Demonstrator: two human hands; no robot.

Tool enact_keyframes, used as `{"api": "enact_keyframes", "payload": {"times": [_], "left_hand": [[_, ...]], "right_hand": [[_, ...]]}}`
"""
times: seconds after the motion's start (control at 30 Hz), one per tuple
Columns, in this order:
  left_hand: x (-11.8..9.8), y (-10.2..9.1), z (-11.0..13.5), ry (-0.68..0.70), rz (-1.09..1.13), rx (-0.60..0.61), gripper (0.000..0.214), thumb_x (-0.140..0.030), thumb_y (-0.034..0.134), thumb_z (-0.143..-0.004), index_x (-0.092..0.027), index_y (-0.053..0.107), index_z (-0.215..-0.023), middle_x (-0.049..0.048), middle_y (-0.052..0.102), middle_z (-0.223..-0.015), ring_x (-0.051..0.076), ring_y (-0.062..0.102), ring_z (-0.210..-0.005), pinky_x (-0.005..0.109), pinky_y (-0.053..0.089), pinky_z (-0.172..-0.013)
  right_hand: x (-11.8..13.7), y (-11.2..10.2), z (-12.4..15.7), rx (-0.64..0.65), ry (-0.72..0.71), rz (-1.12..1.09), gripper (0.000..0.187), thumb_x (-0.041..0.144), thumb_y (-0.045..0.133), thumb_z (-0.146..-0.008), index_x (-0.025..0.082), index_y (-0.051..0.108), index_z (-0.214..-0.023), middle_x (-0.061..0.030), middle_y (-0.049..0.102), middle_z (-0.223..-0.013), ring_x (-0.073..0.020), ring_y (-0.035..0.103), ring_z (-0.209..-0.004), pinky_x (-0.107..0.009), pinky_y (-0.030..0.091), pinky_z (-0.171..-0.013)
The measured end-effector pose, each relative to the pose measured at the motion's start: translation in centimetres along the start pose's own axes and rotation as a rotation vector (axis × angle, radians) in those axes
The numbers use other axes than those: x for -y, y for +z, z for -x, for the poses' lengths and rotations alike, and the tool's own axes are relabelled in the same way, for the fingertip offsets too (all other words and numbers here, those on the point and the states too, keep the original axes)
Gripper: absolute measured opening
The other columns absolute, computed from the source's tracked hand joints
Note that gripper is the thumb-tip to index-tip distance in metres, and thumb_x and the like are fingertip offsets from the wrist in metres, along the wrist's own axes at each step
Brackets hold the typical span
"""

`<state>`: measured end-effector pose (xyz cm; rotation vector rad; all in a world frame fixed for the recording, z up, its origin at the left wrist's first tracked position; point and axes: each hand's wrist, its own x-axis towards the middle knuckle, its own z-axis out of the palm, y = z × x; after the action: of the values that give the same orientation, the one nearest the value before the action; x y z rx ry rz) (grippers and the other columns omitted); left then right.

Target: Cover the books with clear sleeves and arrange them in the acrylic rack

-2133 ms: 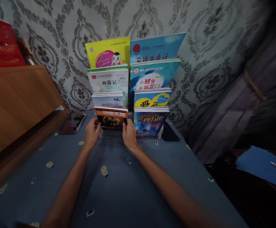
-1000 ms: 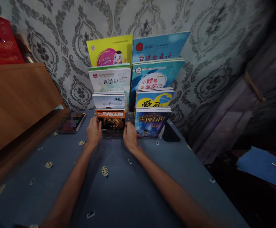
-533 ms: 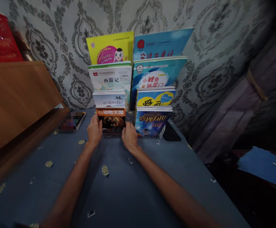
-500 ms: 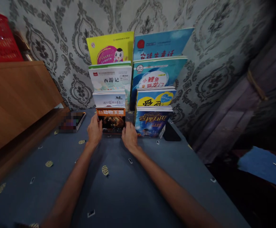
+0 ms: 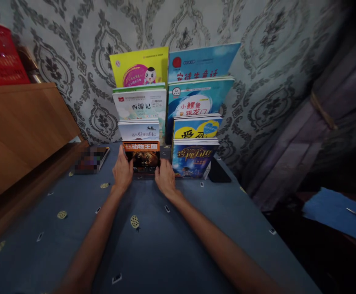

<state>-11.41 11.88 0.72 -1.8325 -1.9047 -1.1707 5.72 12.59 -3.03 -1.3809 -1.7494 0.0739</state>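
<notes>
A small book with an orange title band and a lion on its cover (image 5: 142, 159) stands upright at the front of the left row of books. My left hand (image 5: 122, 170) grips its left edge, fingers pointing up along the side. At the lower right edge, my right hand (image 5: 165, 175) holds the same book, its fingertips partly hidden. Right behind it stand a pale book (image 5: 139, 130), a white book (image 5: 141, 105) and a tall yellow book (image 5: 141, 65). To the right of my right hand a dark blue book (image 5: 191, 161) fronts a second row.
Behind the dark blue book rise a yellow-and-blue book (image 5: 193, 127) and two teal-blue books. A black flat object (image 5: 220, 171) lies to their right. At left are a book with a blurred cover (image 5: 87, 160) and a wooden cabinet (image 5: 27, 134). Patterned wallpaper (image 5: 107, 32) backs the table.
The view has shifted slightly, so the books appear a little lower and further left. Both hands stay on the lion-cover book, the left fingers reaching slightly higher along its edge.
</notes>
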Motion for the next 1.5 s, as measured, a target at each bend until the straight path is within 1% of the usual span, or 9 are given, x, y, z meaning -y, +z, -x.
{"api": "enact_keyframes", "payload": {"times": [0.07, 0.2, 0.33, 0.53, 0.63, 0.77, 1.07, 1.3, 1.5], "left_hand": [[-0.4, -0.3, 0.1, 0.021, -0.063, 0.034, 0.072, -0.026, 0.049, -0.098, -0.018, 0.013, -0.16, 0.0137, 0.066, -0.114, 0.03, 0.067, -0.102, 0.038, 0.055, -0.079], [-1.2, -1.2, 0.0, 0.04, -0.221, 0.113, 0.067, -0.026, 0.046, -0.099, -0.025, 0.019, -0.161, 0.0129, 0.062, -0.111, 0.029, 0.066, -0.097, 0.035, 0.055, -0.073], [-1.6, -1.6, -0.1, 0.037, -0.292, 0.144, 0.069, -0.026, 0.048, -0.099, -0.026, 0.018, -0.161, 0.0118, 0.062, -0.106, 0.028, 0.065, -0.097, 0.034, 0.056, -0.072], [-1.4, -1.5, -0.2, 0.046, -0.326, 0.159, 0.07, -0.028, 0.047, -0.099, -0.026, 0.014, -0.162, 0.0113, 0.063, -0.105, 0.029, 0.065, -0.096, 0.034, 0.056, -0.071], [-1.3, -1.4, -0.2, 0.051, -0.314, 0.155, 0.07, -0.028, 0.047, -0.099, -0.026, 0.016, -0.162, 0.0111, 0.063, -0.104, 0.028, 0.065, -0.096, 0.033, 0.056, -0.071], [-1.2, -1.5, -0.2, 0.055, -0.266, 0.153, 0.067, -0.027, 0.047, -0.099, -0.027, 0.021, -0.16, 0.0113, 0.064, -0.105, 0.028, 0.065, -0.096, 0.033, 0.056, -0.074], [-1.1, -1.6, -0.2, 0.051, -0.162, 0.14, 0.065, -0.024, 0.046, -0.098, -0.025, 0.024, -0.159, 0.0129, 0.065, -0.111, 0.028, 0.065, -0.1, 0.036, 0.055, -0.079], [-1.5, -1.9, -0.1, 0.06, -0.199, 0.113, 0.063, -0.023, 0.043, -0.099, -0.026, 0.025, -0.159, 0.0099, 0.066, -0.109, 0.025, 0.065, -0.097, 0.031, 0.053, -0.077], [-1.7, -2.2, -0.2, 0.084, -0.162, 0.011, 0.057, -0.024, 0.04, -0.099, -0.022, 0.035, -0.156, 0.0096, 0.07, -0.104, 0.022, 0.067, -0.086, 0.028, 0.051, -0.073]], "right_hand": [[0.0, 0.0, 0.0, 0.008, 0.003, 0.002, 0.024, 0.011, 0.043, -0.09, 0.015, 0.054, -0.111, -0.0163, 0.063, -0.106, -0.0276, 0.06, -0.1, -0.042, 0.05, -0.09], [0.0, -0.1, -0.1, 0.022, 0.008, -0.01, 0.025, 0.011, 0.042, -0.09, 0.014, 0.054, -0.112, -0.0169, 0.062, -0.107, -0.0285, 0.06, -0.102, -0.043, 0.05, -0.092], [-0.1, 0.0, -0.1, 0.011, 0.006, -0.056, 0.028, 0.011, 0.042, -0.089, 0.014, 0.054, -0.114, -0.0158, 0.062, -0.106, -0.0285, 0.06, -0.103, -0.045, 0.05, -0.095], [1.3, -0.5, 0.7, -0.144, -0.046, -0.147, 0.049, 0.012, 0.041, -0.09, 0.009, 0.044, -0.138, -0.0205, 0.057, -0.124, -0.0309, 0.051, -0.12, -0.051, 0.045, -0.105], [2.3, -1.1, 1.2, -0.149, -0.146, -0.17, 0.047, 0.013, 0.041, -0.092, 0.009, 0.046, -0.139, -0.0204, 0.057, -0.126, -0.0304, 0.05, -0.121, -0.05, 0.043, -0.107], [2.6, -1.3, 1.2, -0.027, -0.26, -0.227, 0.046, 0.012, 0.041, -0.091, 0.015, 0.052, -0.135, -0.0162, 0.06, -0.127, -0.0279, 0.054, -0.12, -0.048, 0.045, -0.106], [1.8, -0.8, 0.9, 0.007, -0.268, -0.295, 0.047, 0.01, 0.04, -0.09, 0.014, 0.05, -0.136, -0.0163, 0.059, -0.133, -0.0267, 0.052, -0.127, -0.048, 0.044, -0.112], [1.9, -0.7, 0.9, -0.016, -0.277, -0.311, 0.046, 0.01, 0.041, -0.09, 0.013, 0.052, -0.135, -0.0172, 0.06, -0.131, -0.0263, 0.053, -0.125, -0.048, 0.046, -0.111], [2.0, -0.8, 0.8, -0.011, -0.238, -0.326, 0.045, 0.01, 0.039, -0.091, 0.016, 0.053, -0.133, -0.0148, 0.061, -0.128, -0.0247, 0.055, -0.124, -0.045, 0.046, -0.11]]}}
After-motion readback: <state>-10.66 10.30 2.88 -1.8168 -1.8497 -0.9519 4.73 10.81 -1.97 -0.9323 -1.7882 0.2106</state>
